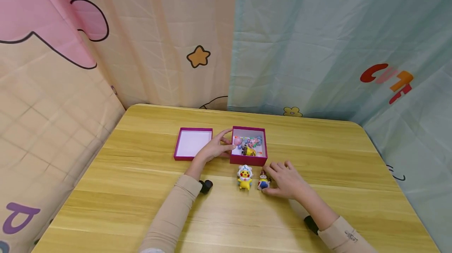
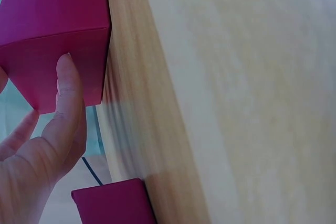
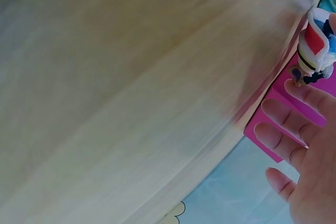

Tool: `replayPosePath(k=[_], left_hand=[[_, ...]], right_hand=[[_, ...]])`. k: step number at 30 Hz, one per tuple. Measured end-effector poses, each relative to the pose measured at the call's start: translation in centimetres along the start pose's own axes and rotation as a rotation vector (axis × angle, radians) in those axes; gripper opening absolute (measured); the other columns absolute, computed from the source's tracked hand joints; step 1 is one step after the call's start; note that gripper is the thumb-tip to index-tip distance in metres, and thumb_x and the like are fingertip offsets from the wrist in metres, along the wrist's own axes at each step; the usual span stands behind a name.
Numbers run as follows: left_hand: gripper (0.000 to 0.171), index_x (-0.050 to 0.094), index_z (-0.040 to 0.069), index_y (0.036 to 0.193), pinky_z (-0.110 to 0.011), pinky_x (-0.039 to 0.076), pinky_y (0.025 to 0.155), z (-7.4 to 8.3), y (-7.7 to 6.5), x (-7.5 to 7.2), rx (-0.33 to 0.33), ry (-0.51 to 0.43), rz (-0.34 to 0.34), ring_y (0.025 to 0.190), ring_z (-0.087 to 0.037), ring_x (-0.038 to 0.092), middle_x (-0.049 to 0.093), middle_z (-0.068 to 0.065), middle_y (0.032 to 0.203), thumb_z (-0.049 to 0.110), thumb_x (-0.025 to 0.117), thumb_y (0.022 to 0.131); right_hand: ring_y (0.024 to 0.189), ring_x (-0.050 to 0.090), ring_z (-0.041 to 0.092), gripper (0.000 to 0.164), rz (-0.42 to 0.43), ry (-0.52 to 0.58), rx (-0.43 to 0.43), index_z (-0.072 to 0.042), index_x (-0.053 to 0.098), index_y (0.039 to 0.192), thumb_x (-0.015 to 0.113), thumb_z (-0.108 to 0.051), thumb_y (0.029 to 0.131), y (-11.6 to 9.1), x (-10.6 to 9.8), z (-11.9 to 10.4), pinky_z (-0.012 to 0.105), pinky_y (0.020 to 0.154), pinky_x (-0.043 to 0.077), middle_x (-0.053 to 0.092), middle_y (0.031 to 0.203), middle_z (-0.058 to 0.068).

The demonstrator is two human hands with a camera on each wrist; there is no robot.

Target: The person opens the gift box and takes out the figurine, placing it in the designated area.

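In the head view a magenta box (image 1: pixel 248 160) without its lid holds several small toy figures. My left hand (image 1: pixel 214 148) holds the box at its left side, thumb over the rim and fingers against the outer wall (image 2: pixel 86 61). My right hand (image 1: pixel 287 180) pinches a small figure (image 1: pixel 263 182) in blue, white and yellow between thumb and index finger. The right wrist view shows this figure (image 3: pixel 315 43) near the right edge, the other fingers spread. Left of it, a yellow figure with a white hood (image 1: pixel 245 178) is on the table before the box.
A shallow magenta lid (image 1: pixel 193 143) with a white inside lies left of the box. The wooden table (image 1: pixel 141 166) meets curtains (image 1: pixel 300 49) at its back edge. Black wrist bands (image 1: pixel 206 186) are on both arms.
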State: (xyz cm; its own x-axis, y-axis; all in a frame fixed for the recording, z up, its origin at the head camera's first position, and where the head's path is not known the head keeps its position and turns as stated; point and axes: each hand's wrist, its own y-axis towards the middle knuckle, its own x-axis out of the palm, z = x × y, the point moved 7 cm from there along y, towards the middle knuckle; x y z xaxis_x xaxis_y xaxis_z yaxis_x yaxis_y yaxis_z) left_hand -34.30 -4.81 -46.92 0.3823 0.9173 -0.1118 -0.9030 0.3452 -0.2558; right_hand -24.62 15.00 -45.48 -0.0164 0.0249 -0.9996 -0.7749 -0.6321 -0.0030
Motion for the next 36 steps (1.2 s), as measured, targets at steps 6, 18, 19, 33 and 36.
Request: replayPosePath(k=[6,18,19,33,36], left_hand=[[0.068,0.030,0.022,0.143,-0.040,0.054,0.078,-0.01,-0.02,-0.04,0.002,0.009,-0.002,0.087,-0.027,0.059,0.044,-0.017,0.111,0.010,0.064,0.086],[0.067,0.029,0.022,0.143,-0.039,0.054,0.079,-0.02,-0.03,-0.01,-0.003,0.026,-0.001,0.090,-0.028,0.058,0.045,-0.017,0.111,0.009,0.063,0.087],[0.067,0.029,0.022,0.143,-0.039,0.053,0.079,-0.03,-0.02,-0.02,-0.003,0.025,-0.001,0.090,-0.028,0.058,0.044,-0.017,0.111,0.009,0.062,0.087],[0.068,0.030,0.023,0.143,-0.036,0.055,0.075,0.16,-0.15,0.07,0.034,-0.002,-0.030,0.085,-0.024,0.060,0.045,-0.017,0.108,0.009,0.064,0.085],[0.068,0.030,0.023,0.143,-0.037,0.055,0.076,-0.15,0.09,0.06,0.008,0.002,-0.014,0.085,-0.024,0.060,0.045,-0.017,0.110,0.007,0.063,0.086]], right_hand=[[0.097,0.050,0.025,0.066,-0.010,-0.002,-0.006,-0.011,0.051,0.125,0.055,-0.059,0.080,-0.01,0.15,-0.08,0.050,0.089,0.035,0.054,0.108,0.007],[0.102,0.050,0.028,0.066,-0.041,0.032,0.009,-0.009,0.051,0.127,0.055,-0.056,0.081,-0.09,0.44,0.03,0.054,0.093,0.033,0.054,0.112,0.009],[0.102,0.050,0.027,0.066,-0.041,0.033,0.008,-0.010,0.051,0.127,0.055,-0.056,0.081,-0.08,0.42,0.00,0.054,0.093,0.033,0.054,0.111,0.009],[0.099,0.050,0.027,0.068,-0.018,0.048,0.006,-0.010,0.050,0.127,0.056,-0.058,0.080,-0.18,0.14,0.00,0.050,0.089,0.034,0.053,0.108,0.008],[0.102,0.050,0.027,0.068,-0.017,0.072,0.017,-0.012,0.049,0.129,0.055,-0.059,0.080,-0.16,-0.08,0.07,0.052,0.091,0.033,0.054,0.112,0.007]])
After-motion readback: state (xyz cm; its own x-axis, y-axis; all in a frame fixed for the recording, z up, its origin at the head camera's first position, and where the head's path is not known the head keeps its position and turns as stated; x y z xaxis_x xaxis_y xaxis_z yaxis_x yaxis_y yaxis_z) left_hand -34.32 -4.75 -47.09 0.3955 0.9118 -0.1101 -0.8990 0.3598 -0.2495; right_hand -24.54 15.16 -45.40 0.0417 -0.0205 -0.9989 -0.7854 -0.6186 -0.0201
